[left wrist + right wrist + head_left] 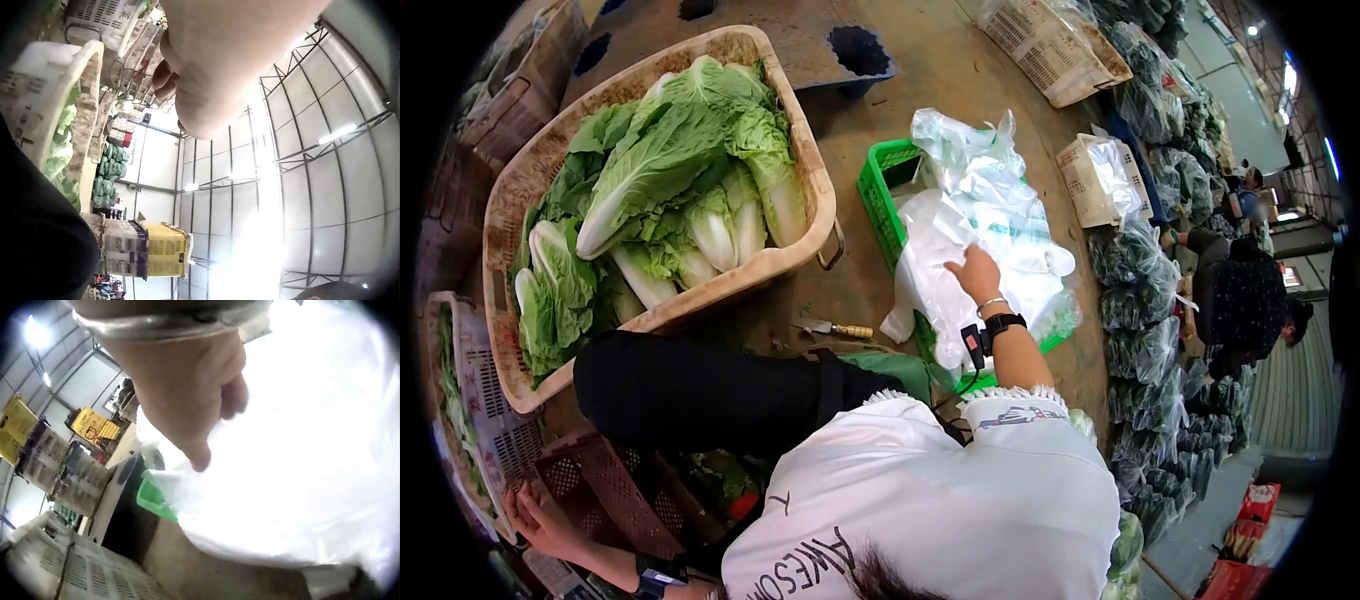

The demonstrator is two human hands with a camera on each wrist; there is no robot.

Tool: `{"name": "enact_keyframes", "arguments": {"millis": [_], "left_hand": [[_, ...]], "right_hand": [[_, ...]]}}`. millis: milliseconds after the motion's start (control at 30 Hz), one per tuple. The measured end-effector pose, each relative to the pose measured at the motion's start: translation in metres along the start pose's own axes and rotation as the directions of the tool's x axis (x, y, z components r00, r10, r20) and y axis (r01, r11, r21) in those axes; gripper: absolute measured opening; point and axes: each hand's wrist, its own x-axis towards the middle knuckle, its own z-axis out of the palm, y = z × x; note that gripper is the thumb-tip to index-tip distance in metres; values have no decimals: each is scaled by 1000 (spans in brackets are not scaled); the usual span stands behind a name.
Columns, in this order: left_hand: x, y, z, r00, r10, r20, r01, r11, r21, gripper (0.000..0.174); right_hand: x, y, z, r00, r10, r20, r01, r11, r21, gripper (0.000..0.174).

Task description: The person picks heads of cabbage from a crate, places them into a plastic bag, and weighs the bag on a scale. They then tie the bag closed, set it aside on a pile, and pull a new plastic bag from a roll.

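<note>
From the head view, the right hand (pixel 978 275) lies on the heap of plastic bags (pixel 930 260) piled over the green crate (pixel 880 195) at the right of the scene, its fingers bent down into the top sheet; the left hand (pixel 540 518) is far off at the near left, resting on the rim of the red crate (pixel 605 485), and whether it grips that rim cannot be told; the basket (pixel 815 190) of cabbages (pixel 660 170) stands at the far left and a knife (pixel 832 326) lies on the floor between basket and bags. From the left wrist view only the palm of that hand (pixel 231 56) fills the frame, with the fingers mostly hidden, so nothing more can be told. From the right wrist view the hand (pixel 187 387) is curled, thumb tip pressed to the white plastic (pixel 312 456), seemingly pinching a fold. To free one bag cleanly, I judge it best to rub thumb against fingers until a single layer parts; lift it slowly so the slippery heap does not slide off the crate; keep the pull upward, away from the knife.
</note>
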Motion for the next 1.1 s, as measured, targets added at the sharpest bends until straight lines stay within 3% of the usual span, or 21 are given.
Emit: {"name": "enact_keyframes", "arguments": {"millis": [33, 67, 133, 167, 200, 300, 333, 400, 500, 533, 567, 633, 667, 733, 867, 900, 933, 1000, 1033, 1067, 1100], "left_hand": [[-2, 2, -1, 1000, 2, -2, -2, 1000, 3, 34], [-4, 3, -2, 999, -32, 17, 32, 999, 5, 34], [-5, -1, -4, 997, -64, 37, 64, 998, 6, 34], [-5, -8, -4, 997, -63, 45, 64, 998, -18, 34], [-6, -14, -6, 997, -68, 42, 69, 997, -44, 35], [-10, -13, -18, 999, -10, 50, 14, 997, -79, 34], [-11, -10, -20, 999, -12, 51, 16, 997, -75, 34], [-15, -5, -21, 997, -50, 64, 52, 998, -35, 33], [-11, -26, -21, 988, -82, 130, 99, 986, -132, 40], [-13, -25, -22, 988, -87, 129, 103, 987, -127, 40], [-14, -22, -20, 989, -43, 144, 67, 984, -167, 40], [-16, -16, -15, 987, 61, 150, -36, 985, -166, 39], [-17, -16, -14, 989, 58, 138, -35, 985, -168, 39], [-18, -17, -16, 977, 107, 184, -70, 979, -194, 37], [-20, -17, -27, 980, 83, 182, -60, 990, -125, 36], [-21, -17, -26, 980, 78, 182, -56, 991, -124, 36], [-23, -15, -24, 980, 72, 184, -46, 989, -144, 34], [-30, -4, -16, 982, 60, 181, -31, 986, -161, 32], [-40, 13, -9, 965, 25, 262, 46, 964, -260, 25], [-52, 32, -1, 939, 2, 345, 126, 929, -349, 18], [-70, 55, 8, 875, 30, 483, 212, 873, -438, 16]], "right_hand": [[4, -8, -4, 950, -89, -300, 81, 996, -39, 55], [9, -13, -11, 804, -177, -568, 146, 984, -99, 51], [24, -8, -20, 763, -188, -618, 119, 981, -151, 44], [41, 13, -10, 912, -133, -387, 88, 987, -132, 38], [57, 25, -8, 988, -80, -132, 63, 990, -125, 32], [62, 26, -46, 994, -72, -82, 85, 982, 170, 24], [61, 29, -51, 995, -85, -56, 93, 981, 169, 23], [52, 34, -52, 965, -109, -239, 74, 986, -150, 22], [33, 25, -33, 961, -139, -238, 123, 989, -82, 23], [21, 16, -23, 950, -278, -139, 274, 960, -50, 30], [5, -4, -18, 961, -277, 12, 277, 960, -46, 40], [-16, -22, 14, 972, -229, -46, 227, 972, -53, 55], [-16, -13, 48, 962, -252, -107, 248, 968, -51, 49], [-16, -19, 58, 924, -303, 236, 315, 949, -16, 43], [-14, -11, 31, 904, -419, 87, 406, 904, 133, 38], [-17, -23, 2, 936, -311, 163, 240, 905, 352, 33], [-23, -37, -29, 941, -217, 261, 45, 841, 538, 28], [-35, -63, -75, 878, -304, 370, -262, 342, 903, 26], [-38, -75, -89, 748, -564, 350, -333, 137, 933, 19], [-58, -104, -112, 805, -543, 238, -63, 320, 945, 17], [-80, -131, -128, 745, -643, 180, 136, 410, 902, 15]]}}
